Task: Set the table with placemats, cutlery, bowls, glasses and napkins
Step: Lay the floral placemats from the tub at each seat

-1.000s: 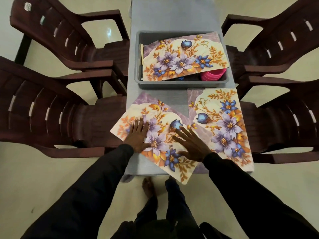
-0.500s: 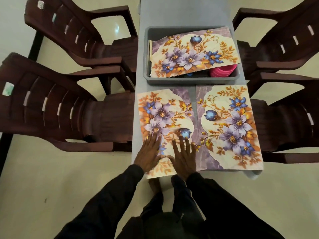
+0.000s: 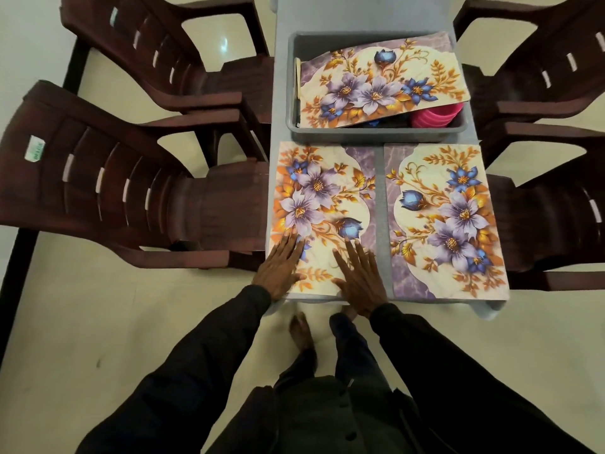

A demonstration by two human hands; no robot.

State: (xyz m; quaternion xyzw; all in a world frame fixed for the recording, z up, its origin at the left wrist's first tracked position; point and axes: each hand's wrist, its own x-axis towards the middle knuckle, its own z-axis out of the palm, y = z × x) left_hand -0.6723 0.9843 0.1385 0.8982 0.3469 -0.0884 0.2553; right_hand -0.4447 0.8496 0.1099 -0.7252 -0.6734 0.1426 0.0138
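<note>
The left placemat [image 3: 324, 204] lies on the near left part of the table [image 3: 360, 14], its long axis running from 12 to 6 o'clock, parallel to the right placemat [image 3: 445, 221] at its 3 o'clock; a narrow bare strip of table keeps them apart. Both hands press flat on its near end with straight fingers, gripping nothing: the left hand [image 3: 280, 267] at the 7 o'clock corner, the right hand [image 3: 360, 280] toward 5 o'clock, a little apart. One second ago this mat lay skewed over the left edge; now it sits square. The next placemat [image 3: 376, 90] rests on the grey tub [image 3: 291, 126] at 12 o'clock from the hands, long axis about 9 to 3; I judge the right hand slightly nearer. Pink bowls [image 3: 435, 114], probably, show under it
</note>
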